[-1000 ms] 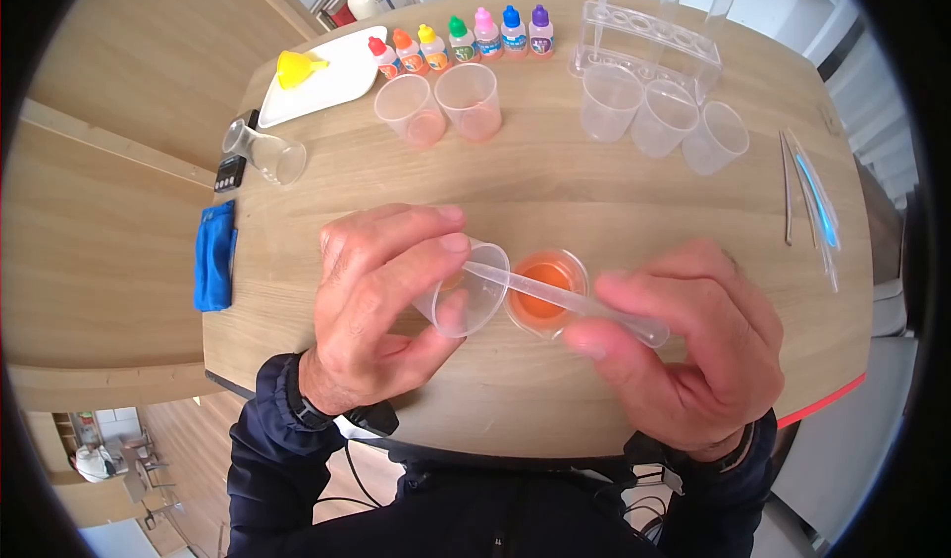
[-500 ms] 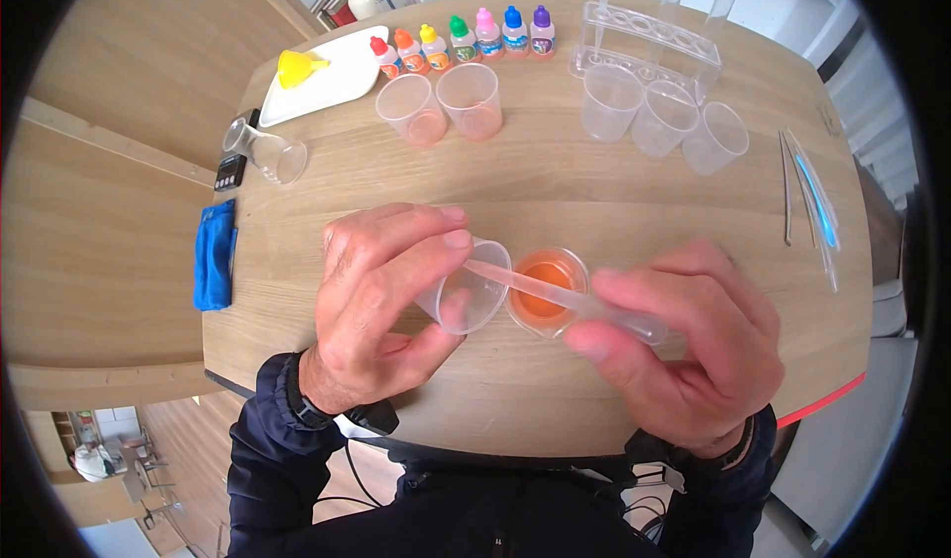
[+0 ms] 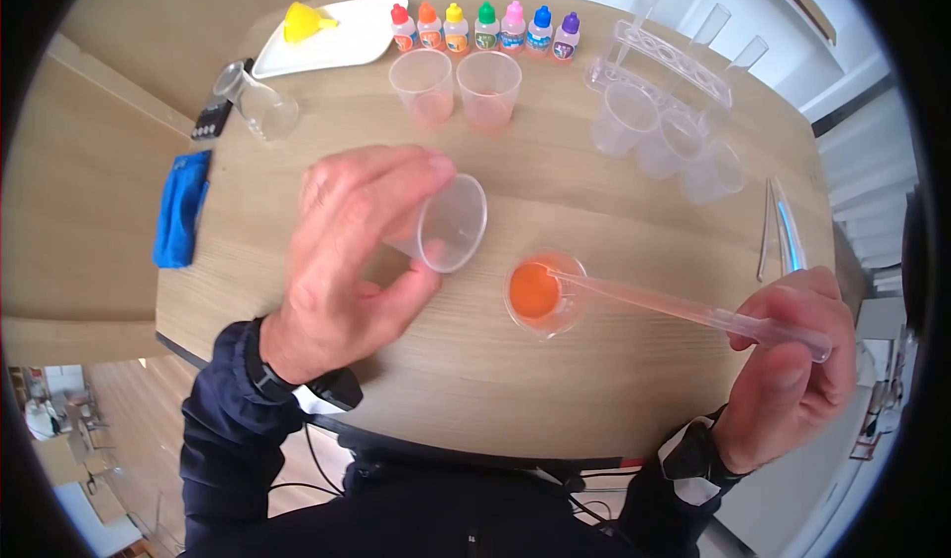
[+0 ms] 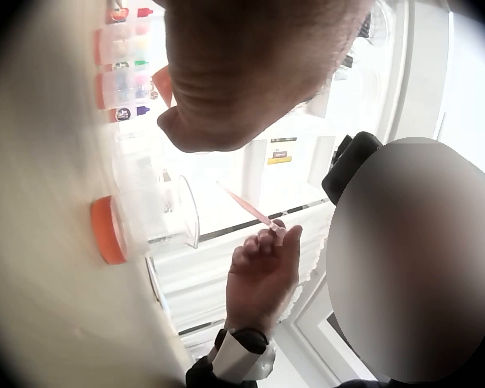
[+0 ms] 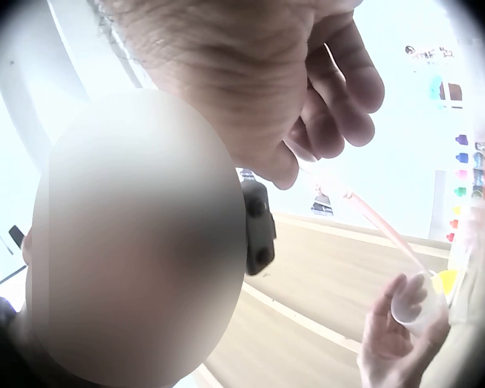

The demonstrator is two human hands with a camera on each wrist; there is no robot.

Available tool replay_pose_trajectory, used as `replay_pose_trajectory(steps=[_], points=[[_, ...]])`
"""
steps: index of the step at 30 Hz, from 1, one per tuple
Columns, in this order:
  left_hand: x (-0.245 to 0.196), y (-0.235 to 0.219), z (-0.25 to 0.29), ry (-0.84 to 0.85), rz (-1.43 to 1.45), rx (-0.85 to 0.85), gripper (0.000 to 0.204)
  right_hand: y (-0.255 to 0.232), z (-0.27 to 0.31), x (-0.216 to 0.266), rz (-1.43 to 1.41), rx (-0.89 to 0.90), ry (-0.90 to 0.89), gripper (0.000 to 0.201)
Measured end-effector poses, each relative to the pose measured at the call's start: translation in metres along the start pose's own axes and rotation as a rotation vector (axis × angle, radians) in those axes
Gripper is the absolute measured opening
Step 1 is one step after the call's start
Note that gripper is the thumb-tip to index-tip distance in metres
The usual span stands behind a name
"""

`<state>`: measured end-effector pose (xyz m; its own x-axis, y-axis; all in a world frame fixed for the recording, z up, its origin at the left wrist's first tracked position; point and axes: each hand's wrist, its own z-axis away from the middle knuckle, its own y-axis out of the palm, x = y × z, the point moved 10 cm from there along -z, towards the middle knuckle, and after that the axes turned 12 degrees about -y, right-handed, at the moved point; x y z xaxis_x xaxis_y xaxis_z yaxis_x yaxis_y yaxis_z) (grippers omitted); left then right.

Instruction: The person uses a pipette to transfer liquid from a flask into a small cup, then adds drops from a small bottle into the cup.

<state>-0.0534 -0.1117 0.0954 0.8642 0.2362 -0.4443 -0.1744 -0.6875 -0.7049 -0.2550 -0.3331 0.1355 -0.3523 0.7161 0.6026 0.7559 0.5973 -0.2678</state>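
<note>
My left hand (image 3: 342, 251) grips a clear plastic cup (image 3: 454, 226) between fingers and thumb, tilted with its mouth facing right. Off to the right, my right hand (image 3: 804, 360) pinches a plastic dropper (image 3: 664, 305) by its bulb end; its stem has a pinkish tint inside. In the head view the dropper's tip overlaps a clear beaker (image 3: 572, 312) of orange liquid (image 3: 532, 292), which stands on the table between the hands. The left wrist view shows the dropper (image 4: 249, 207) held up above the level of the beaker (image 4: 121, 234).
Two cups with pinkish liquid (image 3: 487, 97) stand before a row of dropper bottles (image 3: 485, 33). Three cups (image 3: 624, 122) stand by a test tube rack (image 3: 674, 62). A tray (image 3: 347, 43) with a yellow funnel, a flask (image 3: 265, 112), a blue cloth (image 3: 182, 211) and thin tools (image 3: 765, 231) lie about.
My right hand has moved right, drawing the dropper's tip out of the cup. My left hand, with the cup, has moved away to the left. The head view has shifted somewhat.
</note>
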Motion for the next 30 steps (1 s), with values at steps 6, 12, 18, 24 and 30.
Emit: replay_pose_trajectory(steps=[6, 12, 18, 24, 30], points=[[0.008, 0.0, 0.002, -0.049, 0.017, -0.013, 0.074, 0.008, 0.001, 0.0, 0.073, 0.052, 0.031, 0.036], [0.004, -0.001, 0.001, -0.026, 0.0, -0.012, 0.072, 0.012, 0.002, 0.002, 0.104, 0.053, -0.032, 0.03], [0.001, -0.001, 0.002, -0.006, 0.029, 0.017, 0.07, 0.001, 0.007, -0.006, -0.099, -0.177, 0.08, 0.047], [-0.014, 0.002, 0.004, 0.057, 0.079, 0.043, 0.066, 0.041, 0.017, 0.005, -0.049, 0.019, -0.054, 0.052], [-0.026, 0.003, 0.006, 0.07, 0.122, 0.018, 0.06, 0.075, 0.01, 0.022, 0.004, 0.227, -0.122, 0.047]])
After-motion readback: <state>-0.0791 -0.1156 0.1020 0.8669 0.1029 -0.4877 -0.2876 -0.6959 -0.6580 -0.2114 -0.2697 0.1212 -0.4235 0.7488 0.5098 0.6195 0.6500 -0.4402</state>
